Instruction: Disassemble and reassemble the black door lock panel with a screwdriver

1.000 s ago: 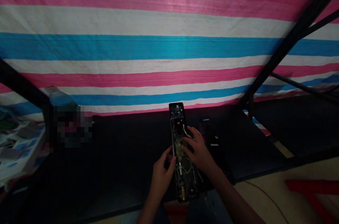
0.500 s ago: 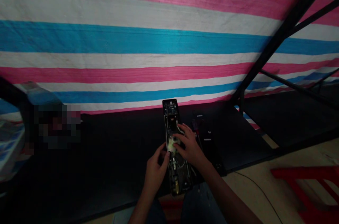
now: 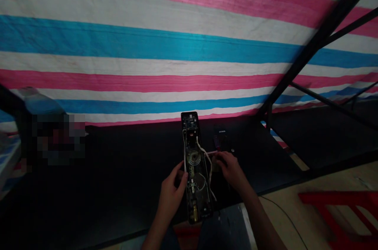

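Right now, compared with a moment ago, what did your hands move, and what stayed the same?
The right hand moved off the open black electronic panel toward the right, and its fingers are now close to a white wire. That uncovered a round coiled part. The left hand stayed at the panel's edge, and the panel stayed on the black table.

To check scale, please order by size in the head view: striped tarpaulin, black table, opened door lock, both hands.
Striped tarpaulin, black table, opened door lock; then left hand and right hand, which look alike, so I cannot rank them.
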Demonstrator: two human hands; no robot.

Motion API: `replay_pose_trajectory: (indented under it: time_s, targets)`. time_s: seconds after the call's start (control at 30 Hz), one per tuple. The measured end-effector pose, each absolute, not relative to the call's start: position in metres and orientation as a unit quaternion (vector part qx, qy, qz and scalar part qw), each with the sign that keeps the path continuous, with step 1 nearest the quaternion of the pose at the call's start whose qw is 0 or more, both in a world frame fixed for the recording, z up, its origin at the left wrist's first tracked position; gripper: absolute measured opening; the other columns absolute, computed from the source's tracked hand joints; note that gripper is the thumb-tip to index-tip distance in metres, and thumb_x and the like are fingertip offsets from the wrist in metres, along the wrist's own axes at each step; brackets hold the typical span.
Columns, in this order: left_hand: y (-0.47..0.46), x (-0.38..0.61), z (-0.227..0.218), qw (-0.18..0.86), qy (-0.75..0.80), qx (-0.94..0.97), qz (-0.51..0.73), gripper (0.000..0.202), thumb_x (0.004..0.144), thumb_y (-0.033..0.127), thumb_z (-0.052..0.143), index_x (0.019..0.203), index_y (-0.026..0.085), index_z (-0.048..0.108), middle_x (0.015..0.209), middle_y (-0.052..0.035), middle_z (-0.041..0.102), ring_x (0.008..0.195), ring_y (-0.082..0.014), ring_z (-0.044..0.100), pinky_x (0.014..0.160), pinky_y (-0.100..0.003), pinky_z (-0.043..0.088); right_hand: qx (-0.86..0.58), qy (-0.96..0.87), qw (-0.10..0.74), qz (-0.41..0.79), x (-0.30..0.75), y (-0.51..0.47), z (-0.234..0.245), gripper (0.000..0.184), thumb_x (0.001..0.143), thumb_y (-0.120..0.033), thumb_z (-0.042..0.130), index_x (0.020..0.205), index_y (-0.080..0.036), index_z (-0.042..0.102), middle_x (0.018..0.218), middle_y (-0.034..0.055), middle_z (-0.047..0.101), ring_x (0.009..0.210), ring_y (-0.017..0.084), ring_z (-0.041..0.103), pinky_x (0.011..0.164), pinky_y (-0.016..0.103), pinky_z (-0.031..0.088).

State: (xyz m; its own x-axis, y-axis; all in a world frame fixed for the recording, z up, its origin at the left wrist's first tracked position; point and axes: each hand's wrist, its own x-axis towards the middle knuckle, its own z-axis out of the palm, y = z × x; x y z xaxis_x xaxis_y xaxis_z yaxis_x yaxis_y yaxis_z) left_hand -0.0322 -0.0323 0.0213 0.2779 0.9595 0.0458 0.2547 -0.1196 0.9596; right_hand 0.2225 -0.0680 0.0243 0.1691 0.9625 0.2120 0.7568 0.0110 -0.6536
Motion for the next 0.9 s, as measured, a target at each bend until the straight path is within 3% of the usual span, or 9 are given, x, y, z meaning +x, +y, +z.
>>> replay_pose_trajectory:
  time_s: [0.17,0.47,0.63,0.77,0.9]
  targets:
    - [-0.031,-0.030,0.022,0.471,0.473,0.641,0.380,0.054,0.091,0.048,0.056,0.130,0.011,0.062,0.087,-0.0054,0.076,0.079,-0.0215,0.072,0.076,-0.032,0.056,-0.721,-0.654,0.181,0.135,0.209,-0.072,0.018,0.030,0.086,-0.007,0.058,0.109,-0.023,0.072,0.120,0.0092,0.065,0.116,0.026,0.056,0.098,0.042,0.039]
    - [-0.033,-0.031,0.021,0.467,0.472,0.646,0.377,0.052,0.092,0.046,0.056,0.130,0.012,0.062,0.089,-0.0052,0.076,0.082,-0.0215,0.071,0.080,-0.033,0.055,-0.726,-0.654,0.141,0.157,0.209,-0.067,0.035,0.029,0.086,-0.012,0.062,0.110,-0.024,0.074,0.120,0.0088,0.064,0.116,0.026,0.054,0.095,0.039,0.038]
    - [-0.033,-0.032,0.020,0.465,0.468,0.650,0.377,0.051,0.093,0.046,0.056,0.132,0.013,0.062,0.088,-0.0043,0.075,0.083,-0.0209,0.070,0.079,-0.031,0.055,-0.726,-0.654,0.132,0.165,0.206,-0.068,0.039,0.027,0.088,-0.012,0.061,0.106,-0.026,0.075,0.110,0.0054,0.067,0.109,0.025,0.057,0.090,0.038,0.038]
    - [-0.033,-0.032,0.020,0.462,0.472,0.651,0.374,0.052,0.093,0.046,0.055,0.131,0.012,0.062,0.088,-0.0042,0.074,0.081,-0.0207,0.070,0.079,-0.032,0.054,-0.722,-0.657,0.164,0.143,0.206,-0.069,0.043,0.033,0.088,-0.010,0.060,0.112,-0.028,0.074,0.111,0.0055,0.067,0.108,0.025,0.058,0.092,0.040,0.038]
    - [-0.033,-0.031,0.023,0.465,0.474,0.646,0.377,0.051,0.092,0.046,0.056,0.131,0.013,0.063,0.087,-0.0036,0.074,0.081,-0.0205,0.070,0.078,-0.031,0.055,-0.711,-0.634,0.297,0.062,0.192,-0.066,0.058,0.023,0.094,-0.023,0.059,0.113,-0.027,0.072,0.108,0.0071,0.066,0.104,0.023,0.060,0.094,0.040,0.039]
